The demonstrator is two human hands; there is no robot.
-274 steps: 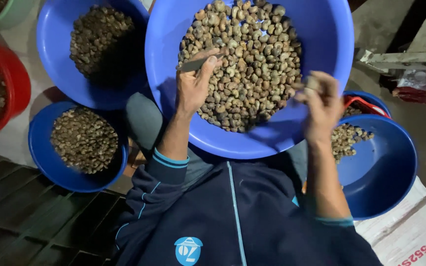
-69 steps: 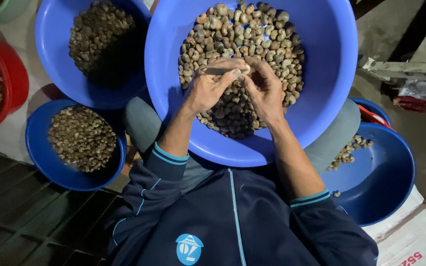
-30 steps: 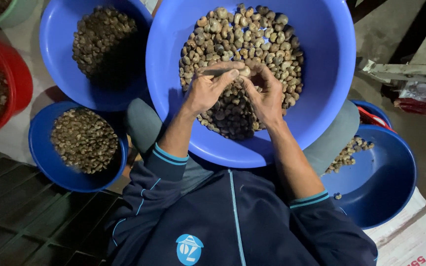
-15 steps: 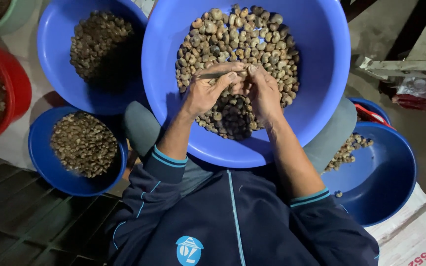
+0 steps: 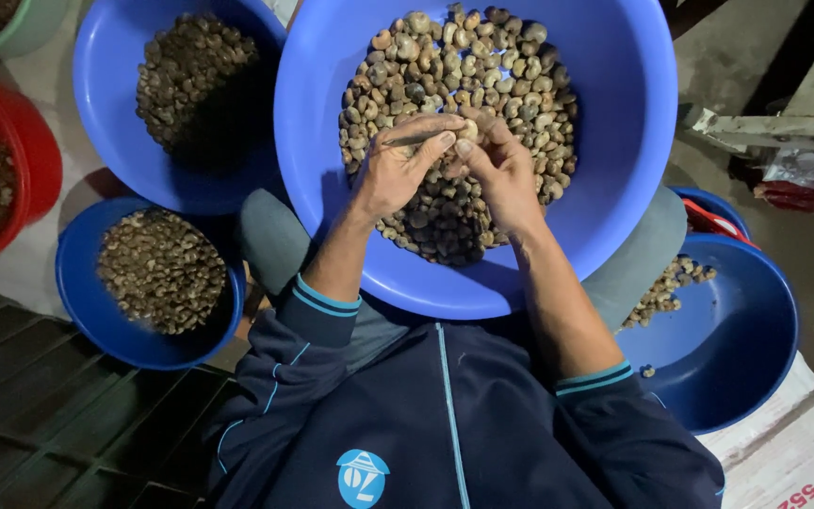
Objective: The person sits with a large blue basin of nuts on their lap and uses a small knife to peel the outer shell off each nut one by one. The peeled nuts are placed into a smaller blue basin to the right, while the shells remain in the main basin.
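A large blue basin (image 5: 633, 141) rests on my lap, heaped with brown and tan nuts in their shells (image 5: 482, 66). Both hands meet over the middle of the heap. My left hand (image 5: 396, 174) grips a thin dark blade-like tool (image 5: 415, 139) whose tip points right toward a single pale nut (image 5: 469, 129). My right hand (image 5: 503, 172) pinches that nut between thumb and fingers, knuckles touching the left hand. I wear dark blue sleeves with light stripes at the cuffs.
Another blue basin of dark nuts (image 5: 115, 113) sits at upper left, a smaller blue bowl of pieces (image 5: 77, 292) at lower left. A red basin (image 5: 35, 160) and a green bowl (image 5: 35, 28) lie at the left edge. A blue basin (image 5: 746, 358) with few nuts lies right.
Nine seconds ago my hands were apart, the right at the basin's right rim. Since then they have come together over the heap and stay there, fingers shifting slightly around one nut.
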